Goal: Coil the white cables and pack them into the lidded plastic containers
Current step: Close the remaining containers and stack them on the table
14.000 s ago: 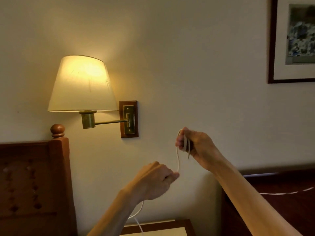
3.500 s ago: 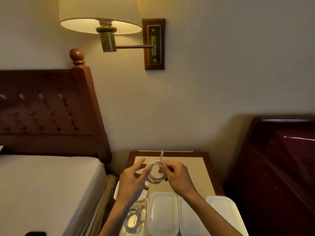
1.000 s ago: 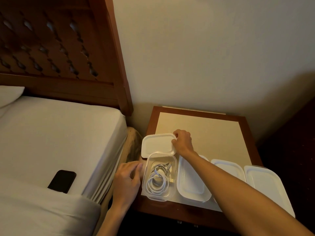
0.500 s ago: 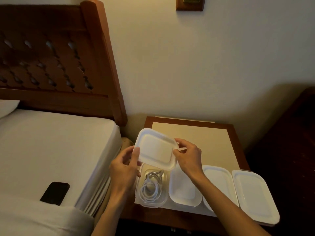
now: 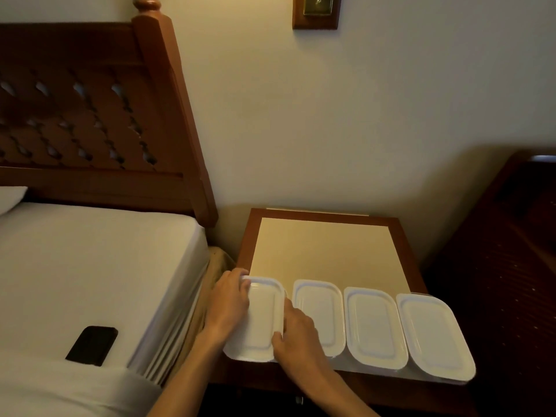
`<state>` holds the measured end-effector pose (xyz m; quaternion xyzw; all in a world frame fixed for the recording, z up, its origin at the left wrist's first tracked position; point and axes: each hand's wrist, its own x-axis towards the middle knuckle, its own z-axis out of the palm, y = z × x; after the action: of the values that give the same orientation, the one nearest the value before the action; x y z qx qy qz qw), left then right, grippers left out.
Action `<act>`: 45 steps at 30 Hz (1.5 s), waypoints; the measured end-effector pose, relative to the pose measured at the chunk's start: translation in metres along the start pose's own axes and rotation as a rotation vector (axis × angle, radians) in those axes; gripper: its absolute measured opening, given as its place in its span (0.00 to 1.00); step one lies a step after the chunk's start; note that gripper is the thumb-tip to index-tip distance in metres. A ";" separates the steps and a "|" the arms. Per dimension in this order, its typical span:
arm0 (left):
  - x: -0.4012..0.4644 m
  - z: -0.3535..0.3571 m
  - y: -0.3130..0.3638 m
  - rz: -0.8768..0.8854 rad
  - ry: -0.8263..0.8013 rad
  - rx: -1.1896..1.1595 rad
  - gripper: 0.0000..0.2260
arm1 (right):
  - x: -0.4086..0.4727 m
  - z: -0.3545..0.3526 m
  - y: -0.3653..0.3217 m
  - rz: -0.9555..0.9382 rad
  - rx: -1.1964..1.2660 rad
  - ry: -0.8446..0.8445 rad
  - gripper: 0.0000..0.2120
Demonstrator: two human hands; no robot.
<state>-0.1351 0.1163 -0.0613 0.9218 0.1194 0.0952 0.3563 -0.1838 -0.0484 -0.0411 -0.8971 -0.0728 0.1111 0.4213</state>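
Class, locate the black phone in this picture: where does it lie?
In the head view the black phone lies at lower left on the white bed, near the mattress edge, left of the left hand and the nightstand.

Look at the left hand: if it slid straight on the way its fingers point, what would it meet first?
The left hand points up and right across the nightstand; its bare top comes first, then probably the wall.

My two arms come into view bare from the forearms down, with no sleeve on either. My left hand (image 5: 230, 305) and right hand (image 5: 296, 332) wear nothing (no ring, watch or glove shows).
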 end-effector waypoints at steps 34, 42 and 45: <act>-0.010 0.042 -0.032 0.239 -0.324 0.105 0.27 | 0.024 0.036 0.055 -0.134 -0.720 0.119 0.39; -0.025 0.036 -0.026 0.195 -0.342 0.186 0.27 | 0.027 0.035 0.055 -0.192 -0.721 0.141 0.37; -0.022 0.039 -0.030 0.211 -0.342 0.128 0.29 | 0.027 0.039 0.058 -0.191 -0.713 0.120 0.37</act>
<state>-0.1509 0.1065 -0.1121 0.9527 -0.0341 -0.0334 0.3003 -0.1655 -0.0505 -0.1134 -0.9816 -0.1655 -0.0138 0.0943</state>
